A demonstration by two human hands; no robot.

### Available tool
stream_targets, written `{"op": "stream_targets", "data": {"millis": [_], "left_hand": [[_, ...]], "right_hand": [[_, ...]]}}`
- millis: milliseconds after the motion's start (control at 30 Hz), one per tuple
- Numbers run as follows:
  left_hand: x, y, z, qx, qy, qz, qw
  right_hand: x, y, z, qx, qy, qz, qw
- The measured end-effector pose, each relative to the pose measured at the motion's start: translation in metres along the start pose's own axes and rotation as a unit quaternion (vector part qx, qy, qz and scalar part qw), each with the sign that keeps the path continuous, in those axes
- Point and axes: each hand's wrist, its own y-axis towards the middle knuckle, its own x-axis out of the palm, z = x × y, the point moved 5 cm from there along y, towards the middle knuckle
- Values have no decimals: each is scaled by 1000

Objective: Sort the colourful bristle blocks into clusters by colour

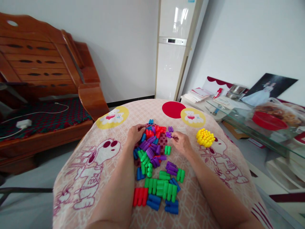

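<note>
A loose pile of plastic bullet-shaped building blocks in purple (150,152), red (160,129), green (144,157) and blue (143,137) lies between my two hands. My right hand (181,142) pinches a purple block (168,135) at the pile's right side. Just beyond it lies another purple block (171,128). My left hand (137,133) is at the pile's far left edge, fingers bent and closed together; what is in them, if anything, is hidden. Nearer me lie joined green blocks (162,188), a red block (140,196) and blue blocks (171,207).
A yellow cluster of blocks (205,137) stands on the patterned tablecloth (100,178) to the right. Beyond the table's right edge is a glass shelf (250,125) bearing a red bowl (269,121). A wooden bench (43,70) is at left, a tall white air conditioner (171,63) behind.
</note>
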Motion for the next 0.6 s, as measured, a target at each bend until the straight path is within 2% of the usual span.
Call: {"op": "stream_targets", "data": {"millis": [300, 367, 467, 533, 600], "left_hand": [[1, -2, 0, -3, 1, 6, 1000], [0, -2, 1, -8, 6, 3, 1000], [0, -2, 2, -9, 7, 6, 1000], [1, -2, 1, -5, 5, 8, 1000], [2, -1, -1, -1, 1, 9, 1000]], "right_hand": [[-2, 2, 5, -9, -16, -26, 1000], [-12, 6, 10, -21, -19, -20, 999], [-37, 11, 18, -47, -69, 17, 996], [-53, 13, 27, -44, -115, 35, 992], [-59, 14, 35, -34, -143, 29, 989]]}}
